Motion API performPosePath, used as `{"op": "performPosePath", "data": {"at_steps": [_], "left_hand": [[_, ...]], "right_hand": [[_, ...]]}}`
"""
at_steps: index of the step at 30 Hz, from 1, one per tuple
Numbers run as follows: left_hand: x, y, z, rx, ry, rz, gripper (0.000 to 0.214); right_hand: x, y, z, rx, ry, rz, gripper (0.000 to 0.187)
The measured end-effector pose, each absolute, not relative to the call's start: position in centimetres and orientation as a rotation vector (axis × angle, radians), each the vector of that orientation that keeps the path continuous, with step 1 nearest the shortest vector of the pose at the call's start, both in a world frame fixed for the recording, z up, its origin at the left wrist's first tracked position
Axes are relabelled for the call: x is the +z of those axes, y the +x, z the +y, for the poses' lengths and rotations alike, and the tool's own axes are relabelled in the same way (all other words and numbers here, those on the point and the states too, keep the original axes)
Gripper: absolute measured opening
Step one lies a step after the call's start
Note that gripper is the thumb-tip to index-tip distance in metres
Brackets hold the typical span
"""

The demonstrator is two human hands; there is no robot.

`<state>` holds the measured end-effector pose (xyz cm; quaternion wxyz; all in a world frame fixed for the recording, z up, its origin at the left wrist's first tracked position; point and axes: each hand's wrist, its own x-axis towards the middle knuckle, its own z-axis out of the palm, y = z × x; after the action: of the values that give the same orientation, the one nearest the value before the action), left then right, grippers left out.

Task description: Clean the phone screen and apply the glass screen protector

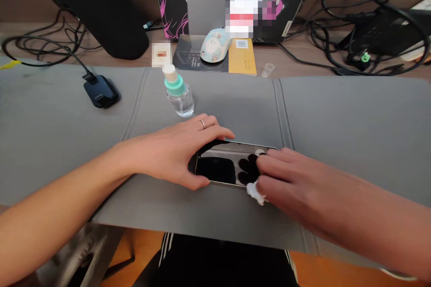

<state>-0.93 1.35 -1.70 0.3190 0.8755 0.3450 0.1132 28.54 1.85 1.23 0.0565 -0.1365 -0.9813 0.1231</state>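
Note:
A black smartphone (224,166) lies flat, screen up, on a grey mat (336,116) in front of me. My left hand (175,148) grips its left end, thumb on the near edge and fingers on the far edge, a ring on one finger. My right hand (286,175) rests on the phone's right end, fingers pressed down on a small white wipe (255,192) against the glass. A small clear spray bottle (178,92) with a teal collar and cream top stands just beyond the phone.
A black cabled device (101,92) sits on the mat at left. Behind are a laptop (202,4), a patterned mouse (215,45), a yellow booklet (243,56), a clear cap (268,69) and tangled black cables (357,31).

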Motion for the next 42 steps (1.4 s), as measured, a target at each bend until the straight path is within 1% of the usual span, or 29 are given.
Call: {"op": "performPosePath", "data": {"at_steps": [3, 7, 12, 14, 18, 23, 28, 30, 32, 37, 42], "left_hand": [[-1.8, -1.0, 1.3, 0.302, 2.296, 0.903, 0.077], [-1.9, -1.0, 1.3, 0.282, 2.295, 0.917, 0.077], [-1.7, -0.8, 1.3, 0.261, 2.292, 0.918, 0.075], [-1.6, -0.8, 1.2, 0.260, 2.288, 0.926, 0.074], [-1.6, -0.7, 1.1, 0.246, 2.288, 0.943, 0.074], [-1.3, -0.9, 1.2, 0.237, 2.292, 0.917, 0.076], [-1.5, -1.6, 1.4, 0.188, 2.286, 0.825, 0.094], [-1.7, -1.8, 1.5, 0.195, 2.282, 0.803, 0.096], [-1.8, -1.9, 1.6, 0.204, 2.276, 0.800, 0.096], [-1.6, -1.8, 1.7, 0.228, 2.258, 0.819, 0.094], [-1.2, -1.8, 1.7, 0.184, 2.228, 0.831, 0.095]], "right_hand": [[0.3, 26.5, 1.9, 0.475, -0.286, -2.950, 0.032], [-0.6, 27.1, 1.8, 0.522, -0.314, -2.900, 0.029], [0.4, 31.6, 0.6, 0.653, -0.664, -2.930, 0.025], [0.8, 32.4, 0.3, 0.674, -0.732, -2.927, 0.024], [0.5, 30.8, 0.4, 0.616, -0.610, -2.939, 0.021], [-0.4, 26.4, 0.9, 0.492, -0.449, -2.971, 0.023], [-1.1, 22.9, 0.7, 0.446, -0.430, -2.942, 0.021], [-1.1, 22.5, 0.5, 0.449, -0.461, -2.930, 0.020], [-0.8, 22.9, 0.2, 0.451, -0.500, -2.927, 0.021], [0.8, 27.4, -0.3, 0.450, -0.687, -2.930, 0.031], [1.5, 28.7, -0.6, 0.443, -0.722, -2.927, 0.031]]}}
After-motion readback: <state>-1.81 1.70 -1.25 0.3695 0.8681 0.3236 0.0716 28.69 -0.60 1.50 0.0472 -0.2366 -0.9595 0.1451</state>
